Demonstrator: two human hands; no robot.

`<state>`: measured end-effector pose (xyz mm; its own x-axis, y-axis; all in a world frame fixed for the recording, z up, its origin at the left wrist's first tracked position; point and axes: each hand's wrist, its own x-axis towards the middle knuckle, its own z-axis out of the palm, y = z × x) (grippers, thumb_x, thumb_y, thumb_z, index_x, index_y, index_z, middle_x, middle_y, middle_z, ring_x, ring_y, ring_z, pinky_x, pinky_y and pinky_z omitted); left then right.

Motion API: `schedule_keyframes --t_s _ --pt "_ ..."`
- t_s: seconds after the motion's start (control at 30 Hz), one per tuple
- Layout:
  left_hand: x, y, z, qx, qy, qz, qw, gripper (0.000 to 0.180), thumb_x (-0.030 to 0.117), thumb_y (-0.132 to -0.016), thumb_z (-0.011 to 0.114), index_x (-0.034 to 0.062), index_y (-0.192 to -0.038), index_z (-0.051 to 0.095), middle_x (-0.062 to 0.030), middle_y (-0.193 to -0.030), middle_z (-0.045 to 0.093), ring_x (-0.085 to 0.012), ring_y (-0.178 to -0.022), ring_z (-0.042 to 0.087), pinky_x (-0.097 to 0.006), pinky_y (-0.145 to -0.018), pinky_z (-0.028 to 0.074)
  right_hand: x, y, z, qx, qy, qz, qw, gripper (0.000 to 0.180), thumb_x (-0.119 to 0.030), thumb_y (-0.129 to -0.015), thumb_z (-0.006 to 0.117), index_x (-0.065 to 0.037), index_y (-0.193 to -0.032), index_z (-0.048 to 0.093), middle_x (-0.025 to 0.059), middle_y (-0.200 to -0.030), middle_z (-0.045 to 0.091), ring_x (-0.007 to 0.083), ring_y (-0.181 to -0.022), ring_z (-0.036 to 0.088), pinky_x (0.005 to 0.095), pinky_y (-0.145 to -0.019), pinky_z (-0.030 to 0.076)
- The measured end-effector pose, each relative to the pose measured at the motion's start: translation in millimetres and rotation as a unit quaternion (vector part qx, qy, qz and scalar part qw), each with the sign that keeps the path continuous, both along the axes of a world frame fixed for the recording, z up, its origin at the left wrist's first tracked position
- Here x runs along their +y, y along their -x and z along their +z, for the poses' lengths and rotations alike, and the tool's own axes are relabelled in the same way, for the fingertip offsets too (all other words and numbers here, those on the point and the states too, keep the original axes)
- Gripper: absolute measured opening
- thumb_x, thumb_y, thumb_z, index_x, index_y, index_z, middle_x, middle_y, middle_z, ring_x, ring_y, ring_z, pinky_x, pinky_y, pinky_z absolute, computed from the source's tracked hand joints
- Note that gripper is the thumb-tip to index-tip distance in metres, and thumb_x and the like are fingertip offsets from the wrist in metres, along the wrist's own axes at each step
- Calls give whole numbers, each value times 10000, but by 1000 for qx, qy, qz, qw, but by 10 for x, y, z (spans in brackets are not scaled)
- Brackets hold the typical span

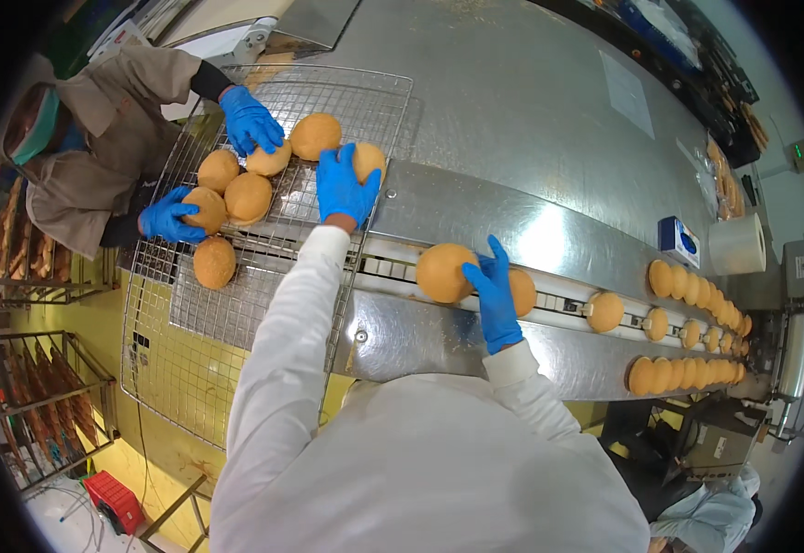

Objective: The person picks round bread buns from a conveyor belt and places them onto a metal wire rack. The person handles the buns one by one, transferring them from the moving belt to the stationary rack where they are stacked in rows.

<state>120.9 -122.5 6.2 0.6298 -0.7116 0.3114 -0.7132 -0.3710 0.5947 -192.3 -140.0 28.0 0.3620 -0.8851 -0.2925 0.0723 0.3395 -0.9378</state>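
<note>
My left hand, in a blue glove, reaches over the wire rack with its fingers and thumb round a golden round bun near the rack's right edge. Over the conveyor my right hand, also gloved in blue, has its thumb against a larger-looking bun; part of that grip is hidden. Just behind the right hand another bun is partly covered by it. Several buns, among them one bun beside my left hand, lie on the rack.
Across the rack, a co-worker's blue-gloved hands touch two buns. Single buns line the conveyor to the right, with rows of buns on either side. A blue-and-white box and a white roll stand at the far right.
</note>
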Motion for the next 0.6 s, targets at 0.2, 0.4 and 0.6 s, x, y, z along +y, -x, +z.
schedule_keyframes --t_s 0.2,0.4,0.6 --pt "293 382 183 166 110 30 980 871 201 -645 872 79 -1364 396 -178 -1302 335 -356 -1217 399 -442 -1046 393 -70 100 -75 16 82 -15 996 483 -105 -916 627 -58 -1367 461 125 -1210 540 187 -1084 538 299 -952 455" --pt "654 1100 211 198 160 -176 951 761 246 -648 863 85 -1302 509 -185 -1367 379 -371 -1323 335 -481 -1116 314 206 -382 344 -93 -32 104 990 592 -164 -892 666 -27 -1414 424 127 -1304 529 186 -1146 523 311 -981 448" --pt "1477 384 361 172 223 96 955 566 131 -788 787 51 -1290 538 -156 -1307 525 -303 -1300 438 -469 -1084 370 245 -212 8 -52 -35 71 996 658 -166 -866 696 -28 -1434 392 137 -1323 524 235 -1247 494 341 -1061 405"
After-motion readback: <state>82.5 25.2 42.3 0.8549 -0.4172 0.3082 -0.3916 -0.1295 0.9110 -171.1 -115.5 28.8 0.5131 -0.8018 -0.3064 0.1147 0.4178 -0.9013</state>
